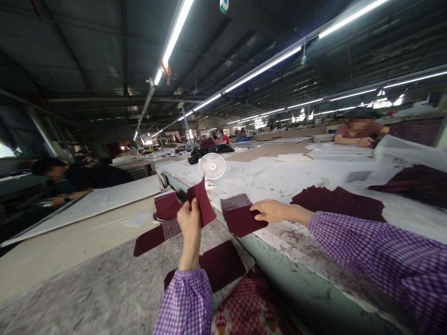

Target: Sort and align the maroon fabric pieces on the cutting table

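My left hand [190, 215] is closed on a maroon fabric piece [203, 204], which stands up from the fist, slightly bent. My right hand [270, 211] reaches over the table edge, fingers stretched and a little apart, with the fingertips at the right side of a maroon fabric stack [242, 219] that has a greyish strip at its far end. Nearer me, more maroon pieces [223, 265] lie on the grey surface, partly behind my left arm. Left of my left hand are a folded maroon bundle [166, 204] and a long maroon piece [150, 241].
A small white fan [212, 166] stands on the white table [265, 181]. To the right lie a large maroon cloth [338, 202] and clear plastic sheeting [412, 153]. A gap runs between both tables. One co-worker [101, 176] is at left, another [356, 130] at right.
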Demonstrator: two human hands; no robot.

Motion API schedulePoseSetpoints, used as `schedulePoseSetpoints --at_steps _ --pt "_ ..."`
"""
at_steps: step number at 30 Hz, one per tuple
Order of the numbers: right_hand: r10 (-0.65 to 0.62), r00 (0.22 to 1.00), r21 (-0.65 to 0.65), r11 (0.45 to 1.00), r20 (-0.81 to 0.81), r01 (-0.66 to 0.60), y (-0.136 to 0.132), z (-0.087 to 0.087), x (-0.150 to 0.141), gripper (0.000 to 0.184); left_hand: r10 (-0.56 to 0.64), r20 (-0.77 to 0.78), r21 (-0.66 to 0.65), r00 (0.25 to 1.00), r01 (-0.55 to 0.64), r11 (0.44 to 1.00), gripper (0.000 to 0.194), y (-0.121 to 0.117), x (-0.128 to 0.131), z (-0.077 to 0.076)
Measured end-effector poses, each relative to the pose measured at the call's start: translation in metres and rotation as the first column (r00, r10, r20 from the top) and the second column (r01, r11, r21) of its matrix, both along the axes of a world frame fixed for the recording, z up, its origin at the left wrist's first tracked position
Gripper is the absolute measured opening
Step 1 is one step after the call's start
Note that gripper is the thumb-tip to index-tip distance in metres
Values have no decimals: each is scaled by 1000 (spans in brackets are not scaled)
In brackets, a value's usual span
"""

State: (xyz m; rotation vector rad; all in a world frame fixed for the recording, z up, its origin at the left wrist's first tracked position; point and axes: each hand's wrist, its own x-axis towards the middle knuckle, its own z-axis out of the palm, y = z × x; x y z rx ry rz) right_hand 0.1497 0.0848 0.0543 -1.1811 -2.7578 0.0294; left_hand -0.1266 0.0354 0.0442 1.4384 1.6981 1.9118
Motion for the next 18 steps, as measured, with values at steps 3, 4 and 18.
schedulePoseSetpoints --at_steps 3,4,18 --pt "-37 988 -63 998 -150 28 -13 12 10 35 6 -209 -45 978 -16 999 29 -18 39 2" --pt "-77 970 -141 989 -229 45 -21 16 13 32 17 -279 -44 960 -31 999 28 -23 50 1" --pt "-581 606 -836 439 -543 -329 -105 33 39 47 -379 -733 5 565 561 828 35 -102 126 -14"
